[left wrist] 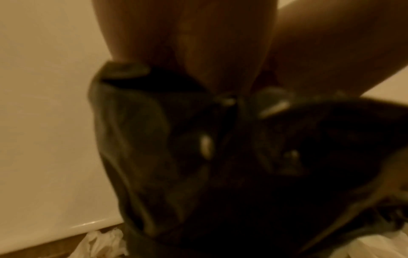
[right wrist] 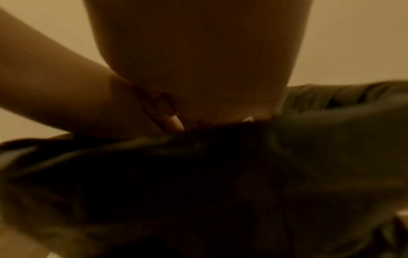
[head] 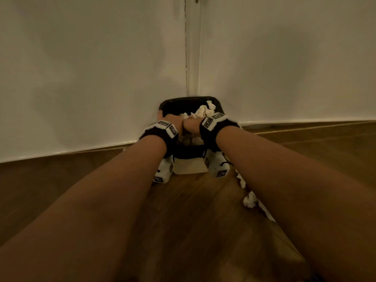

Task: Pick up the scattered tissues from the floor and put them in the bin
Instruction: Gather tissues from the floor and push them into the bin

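Both hands, left hand and right hand, seemingly press tissues into the bin; finger positions unclear.

The bin is white below, with a black liner folded over its rim; in the left wrist view the liner looks dark olive-black with dull grey sheen. The tissues heaped in it are creamy white, and so are the crumpled tissues on the floor. The floor is brown wood with a darker grain. The walls are off-white, tinted yellow by the light, with a white skirting strip. Both wrist bands are black, carrying white blocks printed with black square patterns.
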A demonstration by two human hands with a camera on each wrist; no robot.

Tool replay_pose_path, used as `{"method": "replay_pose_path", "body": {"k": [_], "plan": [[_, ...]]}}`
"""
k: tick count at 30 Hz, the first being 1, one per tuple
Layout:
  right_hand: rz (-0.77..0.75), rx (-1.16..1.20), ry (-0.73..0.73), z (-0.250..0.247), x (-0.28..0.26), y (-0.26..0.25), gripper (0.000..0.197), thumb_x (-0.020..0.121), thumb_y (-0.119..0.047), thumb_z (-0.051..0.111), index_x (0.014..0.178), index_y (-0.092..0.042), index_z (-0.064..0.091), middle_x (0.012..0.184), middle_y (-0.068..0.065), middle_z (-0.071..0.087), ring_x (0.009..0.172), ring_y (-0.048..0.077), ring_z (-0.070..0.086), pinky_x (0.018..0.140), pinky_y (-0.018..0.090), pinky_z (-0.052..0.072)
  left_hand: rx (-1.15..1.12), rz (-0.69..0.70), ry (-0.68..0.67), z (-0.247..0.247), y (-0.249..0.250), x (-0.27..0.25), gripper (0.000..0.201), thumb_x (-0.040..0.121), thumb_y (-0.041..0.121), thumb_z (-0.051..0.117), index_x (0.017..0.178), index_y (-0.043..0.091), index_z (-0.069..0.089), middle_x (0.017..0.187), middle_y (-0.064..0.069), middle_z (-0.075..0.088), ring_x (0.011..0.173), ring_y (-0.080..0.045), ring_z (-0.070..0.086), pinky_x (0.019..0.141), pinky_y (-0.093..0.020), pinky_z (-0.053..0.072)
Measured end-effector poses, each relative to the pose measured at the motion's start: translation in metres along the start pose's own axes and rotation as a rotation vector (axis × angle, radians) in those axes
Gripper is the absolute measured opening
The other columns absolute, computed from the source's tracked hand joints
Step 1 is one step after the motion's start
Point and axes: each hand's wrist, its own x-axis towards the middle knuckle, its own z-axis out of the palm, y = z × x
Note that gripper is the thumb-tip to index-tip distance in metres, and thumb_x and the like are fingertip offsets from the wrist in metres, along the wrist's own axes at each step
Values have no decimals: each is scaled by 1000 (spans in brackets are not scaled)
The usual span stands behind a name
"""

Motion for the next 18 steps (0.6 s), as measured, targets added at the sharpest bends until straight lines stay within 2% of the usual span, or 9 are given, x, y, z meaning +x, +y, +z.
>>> {"method": "replay_pose_path", "body": {"k": [2,3,5,6,8,9,11,14,18], "plan": [[0,27,-66,-3,-14,3,56,101,-28,37,148,-4,19,153,19,23,140,31,27,110,38,27,24,31,-84,7,-1,0,46,89,50,44,131,30,50,130,1,57,128,-23,44,114,-56,-6],[-34,-42,-60,-5,-18,4,59,100,-31,39,148,-5,18,152,19,26,136,31,34,107,36,32,30,40,-110,9,-1,0,51,90,52,42,136,31,43,138,3,51,134,-24,39,112,-56,-7],[-32,-187,29,-10,-30,5,74,95,-37,48,150,-14,4,155,16,19,133,30,36,101,32,36,19,22,-131,8,2,-2,55,91,51,40,142,31,36,146,6,40,139,-24,30,113,-53,-2],[-25,-210,42,-9,-33,5,74,95,-36,48,150,-15,4,155,15,18,133,29,36,101,32,36,1,-12,-142,4,4,-4,55,91,52,40,142,33,34,147,7,38,139,-24,29,113,-53,-2],[-24,-80,-5,-11,-31,2,55,100,-29,38,147,-6,21,152,19,27,135,33,34,107,38,31,-51,-79,-166,-6,6,-9,51,92,52,39,140,35,38,144,5,41,138,-24,31,111,-58,-5],[-46,-41,-9,-13,-30,-1,50,100,-24,35,145,-2,27,149,21,30,136,36,32,110,43,28,-85,-81,-139,-11,5,-13,45,92,46,40,135,32,44,141,1,44,134,-24,34,110,-61,-4],[-71,-27,77,-18,-28,-2,45,99,-19,33,140,0,34,143,24,39,132,38,37,110,47,31,-180,-63,25,-18,-2,-21,35,93,32,37,123,25,53,133,-5,46,124,-25,42,108,-64,5],[-71,93,226,-24,-35,7,39,100,-20,26,122,-2,53,128,18,53,115,34,51,98,43,42,-327,-66,291,-26,-15,-38,35,97,28,28,121,25,53,127,-4,48,113,-23,51,107,-55,19],[-51,125,437,-24,-53,6,41,98,-31,27,102,-5,59,111,15,60,103,33,55,84,39,44,-505,-93,552,-29,-24,-66,31,95,24,32,115,27,56,115,-1,55,101,-23,56,98,-44,30]]}}
